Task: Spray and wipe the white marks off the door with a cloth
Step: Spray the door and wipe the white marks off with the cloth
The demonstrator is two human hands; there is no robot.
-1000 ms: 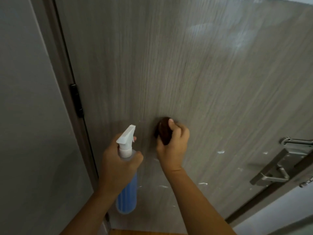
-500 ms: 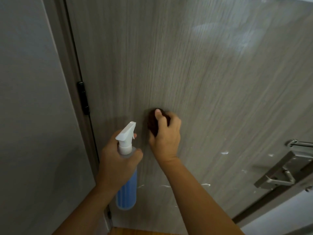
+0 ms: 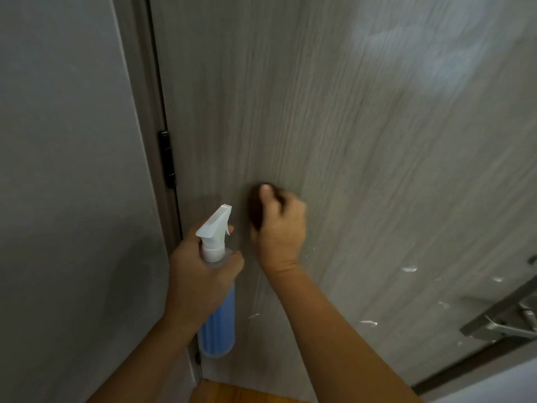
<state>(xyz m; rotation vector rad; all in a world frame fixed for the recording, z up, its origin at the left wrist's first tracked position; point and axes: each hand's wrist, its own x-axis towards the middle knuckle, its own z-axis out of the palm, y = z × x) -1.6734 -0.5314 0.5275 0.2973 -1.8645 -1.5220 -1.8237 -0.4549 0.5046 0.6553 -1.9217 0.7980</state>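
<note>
The grey wood-grain door (image 3: 363, 146) fills most of the view. My right hand (image 3: 280, 231) grips a dark brown cloth (image 3: 255, 207) and presses it flat against the door near its hinge side. My left hand (image 3: 200, 274) holds a spray bottle (image 3: 218, 309) by the neck; it has a white trigger head and blue liquid, and its nozzle points up toward the door. Several white marks (image 3: 409, 269) dot the door lower right, near the handle, and one small streak (image 3: 253, 316) lies below my right wrist.
A metal lever handle (image 3: 502, 324) sticks out at the door's right edge. A black hinge (image 3: 168, 158) sits on the frame at left, beside a plain grey wall (image 3: 64, 170). Wooden floor (image 3: 232, 394) shows at the bottom.
My right hand has slid the cloth up and left across the door. The view has shifted left, so the hinge and handle sit further right. The left hand keeps the bottle still.
</note>
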